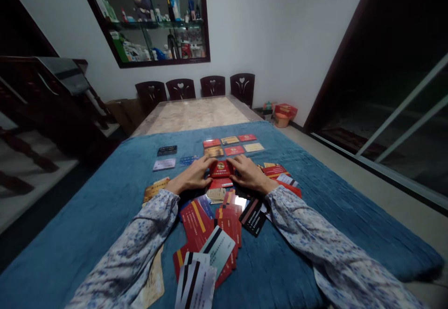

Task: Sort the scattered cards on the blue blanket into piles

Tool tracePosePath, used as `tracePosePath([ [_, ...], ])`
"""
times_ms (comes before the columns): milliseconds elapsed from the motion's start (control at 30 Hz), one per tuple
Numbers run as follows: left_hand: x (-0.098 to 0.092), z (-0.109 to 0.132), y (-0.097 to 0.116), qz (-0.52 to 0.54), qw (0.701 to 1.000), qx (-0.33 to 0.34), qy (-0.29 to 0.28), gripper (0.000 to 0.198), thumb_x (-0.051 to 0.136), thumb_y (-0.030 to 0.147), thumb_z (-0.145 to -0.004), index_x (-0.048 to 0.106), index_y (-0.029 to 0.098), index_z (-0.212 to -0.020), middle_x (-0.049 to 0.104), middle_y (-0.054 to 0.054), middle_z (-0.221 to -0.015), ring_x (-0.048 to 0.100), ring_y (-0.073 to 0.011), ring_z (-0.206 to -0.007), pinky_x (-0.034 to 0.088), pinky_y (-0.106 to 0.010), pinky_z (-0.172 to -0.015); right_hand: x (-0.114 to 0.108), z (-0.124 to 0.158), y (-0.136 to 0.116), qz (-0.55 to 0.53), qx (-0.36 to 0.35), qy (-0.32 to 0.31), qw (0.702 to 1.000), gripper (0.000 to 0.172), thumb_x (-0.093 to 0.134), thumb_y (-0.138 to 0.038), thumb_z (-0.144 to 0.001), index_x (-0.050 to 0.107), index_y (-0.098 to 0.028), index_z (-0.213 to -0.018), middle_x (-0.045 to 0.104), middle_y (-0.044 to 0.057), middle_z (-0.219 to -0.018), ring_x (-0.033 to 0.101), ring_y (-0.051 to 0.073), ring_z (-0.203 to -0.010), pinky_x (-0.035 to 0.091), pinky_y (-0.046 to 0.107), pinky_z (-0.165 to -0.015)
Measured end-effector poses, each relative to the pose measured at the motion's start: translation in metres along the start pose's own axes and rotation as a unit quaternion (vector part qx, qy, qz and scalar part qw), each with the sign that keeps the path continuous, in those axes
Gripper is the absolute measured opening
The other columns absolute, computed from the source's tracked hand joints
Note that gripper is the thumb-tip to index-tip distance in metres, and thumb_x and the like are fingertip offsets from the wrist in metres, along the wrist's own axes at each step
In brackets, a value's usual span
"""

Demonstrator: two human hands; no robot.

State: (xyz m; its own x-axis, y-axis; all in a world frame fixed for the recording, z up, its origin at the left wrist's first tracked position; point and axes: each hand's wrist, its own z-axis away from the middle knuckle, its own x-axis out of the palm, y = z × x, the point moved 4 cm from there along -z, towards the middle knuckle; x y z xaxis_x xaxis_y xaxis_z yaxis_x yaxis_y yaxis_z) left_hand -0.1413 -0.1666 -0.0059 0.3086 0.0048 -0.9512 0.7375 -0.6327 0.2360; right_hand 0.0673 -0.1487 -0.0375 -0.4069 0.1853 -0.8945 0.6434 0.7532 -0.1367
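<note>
Over the blue cloth's point(115, 183) middle, the left hand point(193, 174) and right hand point(249, 173) pinched a red card point(220, 169) from opposite sides, seemingly squaring it; the next move probably called for an even hold. Spaced cards point(234, 150) lay toward the cloth's far edge, loose cards point(197, 225) nearer; its sides offered open room.

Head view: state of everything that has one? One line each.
Red card: held by its side edges, tilted up
Left hand: gripping that card's left edge
Right hand: gripping its right edge
Near striped cards: loosely overlapping, stripes up
Black card: flat, apart from the red ones
Blue cloth: spread, wrinkled
Chairs: upright at the table's far end
</note>
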Motion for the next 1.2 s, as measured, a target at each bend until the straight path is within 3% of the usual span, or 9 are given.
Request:
tracePosePath([
  [367, 0.0, -0.004, 0.001, 0.006, 1.0, 0.004, 0.022, 0.051, 0.064, 0.022, -0.085, 0.051, 0.017, -0.134, 0.06, -0.014, -0.126, 0.06, -0.0294, -0.118, 0.051, -0.043, -0.102, -0.01, -0.009, 0.005, -0.06, -0.002, -0.02, 0.998, 0.054, 0.068, -0.021, -0.087, 0.054, -0.016, -0.139, 0.06, 0.016, -0.123, 0.055, 0.029, -0.114, 0.05, 0.044, -0.098],
  [600, -0.006, -0.012, 0.014, -0.013, 1.0, -0.02, 0.007, 0.04, 0.067, 0.025, -0.085, 0.055, 0.018, -0.122, 0.064, -0.014, -0.124, 0.061, -0.0305, -0.115, 0.05, -0.045, -0.099, -0.016, -0.011, 0.014, -0.031, 0.002, -0.043, 0.999, 0.049, 0.071, -0.022, -0.088, 0.057, -0.016, -0.134, 0.061, 0.015, -0.121, 0.056, 0.027, -0.108, 0.051, 0.041, -0.092],
  [833, -0.006, -0.033, 0.024, -0.045, 0.999, -0.03, 0.008, 0.047, 0.071, 0.028, -0.082, 0.056, 0.019, -0.125, 0.059, -0.015, -0.13, 0.058, -0.032, -0.121, 0.05, -0.046, -0.101, -0.039, -0.006, 0.027, 0.03, 0.005, -0.067, 0.997, 0.052, 0.075, -0.029, -0.088, 0.059, -0.019, -0.136, 0.06, 0.016, -0.127, 0.054, 0.028, -0.112, 0.05, 0.041, -0.091],
  [967, -0.004, -0.048, 0.028, -0.065, 0.997, -0.022, 0.019, 0.04, 0.071, 0.028, -0.082, 0.06, 0.018, -0.119, 0.059, -0.015, -0.127, 0.058, -0.0317, -0.12, 0.048, -0.047, -0.104, -0.048, -0.007, 0.037, 0.05, 0.01, -0.088, 0.995, 0.047, 0.073, -0.038, -0.09, 0.063, -0.017, -0.131, 0.06, 0.018, -0.126, 0.053, 0.031, -0.114, 0.05, 0.044, -0.091],
  [1200, 0.0, -0.073, 0.031, -0.101, 0.994, -0.03, -0.008, 0.038, 0.067, 0.033, -0.087, 0.063, 0.017, -0.12, 0.061, -0.015, -0.123, 0.058, -0.0324, -0.117, 0.05, -0.048, -0.1, -0.051, -0.009, 0.069, 0.056, -0.002, -0.099, 0.993, 0.05, 0.074, -0.032, -0.088, 0.06, -0.02, -0.134, 0.06, 0.016, -0.127, 0.051, 0.03, -0.115, 0.049, 0.042, -0.091],
])
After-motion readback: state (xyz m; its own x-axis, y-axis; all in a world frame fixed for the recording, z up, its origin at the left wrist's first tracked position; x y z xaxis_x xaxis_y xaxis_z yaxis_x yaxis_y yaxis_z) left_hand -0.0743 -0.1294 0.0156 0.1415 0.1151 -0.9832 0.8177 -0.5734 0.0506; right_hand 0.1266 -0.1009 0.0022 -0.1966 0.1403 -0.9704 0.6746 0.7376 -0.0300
